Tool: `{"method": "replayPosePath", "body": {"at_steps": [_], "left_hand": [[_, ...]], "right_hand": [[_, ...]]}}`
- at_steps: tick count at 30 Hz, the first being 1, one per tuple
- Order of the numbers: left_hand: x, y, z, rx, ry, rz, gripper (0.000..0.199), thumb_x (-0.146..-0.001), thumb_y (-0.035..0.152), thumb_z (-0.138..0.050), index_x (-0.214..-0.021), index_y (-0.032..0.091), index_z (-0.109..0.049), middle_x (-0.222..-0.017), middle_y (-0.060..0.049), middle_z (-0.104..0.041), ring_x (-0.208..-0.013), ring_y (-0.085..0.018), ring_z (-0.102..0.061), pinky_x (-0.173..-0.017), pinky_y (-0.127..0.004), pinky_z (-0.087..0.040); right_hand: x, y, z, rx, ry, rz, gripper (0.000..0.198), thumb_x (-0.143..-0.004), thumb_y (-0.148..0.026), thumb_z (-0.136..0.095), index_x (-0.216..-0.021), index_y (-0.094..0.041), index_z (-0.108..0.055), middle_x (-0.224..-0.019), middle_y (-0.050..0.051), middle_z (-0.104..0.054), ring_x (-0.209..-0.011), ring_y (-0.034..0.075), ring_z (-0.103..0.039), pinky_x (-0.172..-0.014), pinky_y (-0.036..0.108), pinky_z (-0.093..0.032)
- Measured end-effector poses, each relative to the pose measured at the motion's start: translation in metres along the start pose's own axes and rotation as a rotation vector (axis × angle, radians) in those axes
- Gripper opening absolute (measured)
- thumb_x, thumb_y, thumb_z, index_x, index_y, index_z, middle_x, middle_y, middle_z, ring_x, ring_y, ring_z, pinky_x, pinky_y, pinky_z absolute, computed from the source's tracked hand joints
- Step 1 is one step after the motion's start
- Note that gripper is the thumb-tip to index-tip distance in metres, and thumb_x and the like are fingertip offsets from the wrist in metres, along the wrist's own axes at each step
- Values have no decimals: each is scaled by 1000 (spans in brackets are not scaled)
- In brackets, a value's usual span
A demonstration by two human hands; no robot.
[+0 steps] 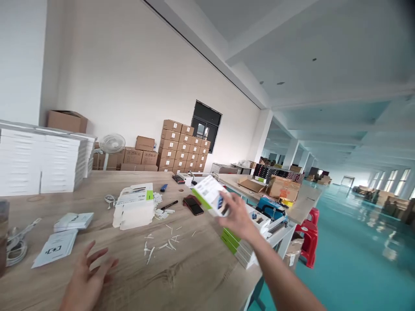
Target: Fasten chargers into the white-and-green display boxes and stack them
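Observation:
My right hand [236, 214] grips a white box with a green edge [209, 194], held tilted above the table. Below it, at the table's right edge, stand several like boxes [231, 242] with green ends. My left hand [90, 276] hovers over the near left of the table, fingers apart and holding nothing. Closest to it lie white printed leaflets [57, 247] in a loose pile. Farther in, a stack of flat white cartons [134, 207] has a green-striped one on top. White paper scraps [162, 244] are scattered mid-table.
On the wooden table [181, 272] lie a phone [193, 205], a black pen [169, 205] and coiled white cables [17, 248]. Tall stacks of white boxes [39, 162] rise at the left. A red stool [308, 237] stands right of the table; brown cartons [184, 149] are piled behind.

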State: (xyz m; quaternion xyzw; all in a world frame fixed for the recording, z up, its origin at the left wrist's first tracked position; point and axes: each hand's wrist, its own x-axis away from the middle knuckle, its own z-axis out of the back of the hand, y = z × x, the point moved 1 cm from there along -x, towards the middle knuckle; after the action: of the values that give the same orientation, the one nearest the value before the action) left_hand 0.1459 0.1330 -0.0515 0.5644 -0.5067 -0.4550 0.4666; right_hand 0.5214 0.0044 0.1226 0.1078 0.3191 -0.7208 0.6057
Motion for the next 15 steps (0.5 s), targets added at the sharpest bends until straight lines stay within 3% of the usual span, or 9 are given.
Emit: {"method": "replayPosePath", "body": {"at_steps": [3,5,9,15], "left_hand": [[-4,-5,0,40,16,82,79,-76,37,-67,-145,33,-28,-132,-12,-52,-81,-22,-71,-59,-31,-59],[-5,-7,1,20,-9,93,69,-75,38,-67,-137,30,-39,-124,-11,-57,-81,-24,-71,-60,-32,-59],[-5,-15,1,-119,-99,17,60,-69,42,-69,-123,26,-50,-114,-10,-63,-85,-29,-72,-66,-36,-59],[-9,-24,3,-250,-194,-25,58,-72,44,-65,-125,25,-49,-119,-11,-62,-89,-30,-70,-73,-39,-56]], "right_hand": [[-19,57,55,209,-40,-174,87,-66,-54,-69,-145,-31,-40,-142,13,-40,-131,43,-31,-103,57,-31],[-20,86,75,229,-105,-291,88,-63,-56,-71,-141,-27,-46,-141,14,-45,-131,44,-33,-103,56,-31],[-1,119,78,166,-183,-402,85,-61,-64,-68,-135,-24,-54,-137,16,-52,-128,42,-42,-97,51,-40],[12,126,68,110,-231,-363,91,-59,-69,-68,-138,-25,-52,-137,17,-52,-126,39,-46,-95,47,-43]]}}
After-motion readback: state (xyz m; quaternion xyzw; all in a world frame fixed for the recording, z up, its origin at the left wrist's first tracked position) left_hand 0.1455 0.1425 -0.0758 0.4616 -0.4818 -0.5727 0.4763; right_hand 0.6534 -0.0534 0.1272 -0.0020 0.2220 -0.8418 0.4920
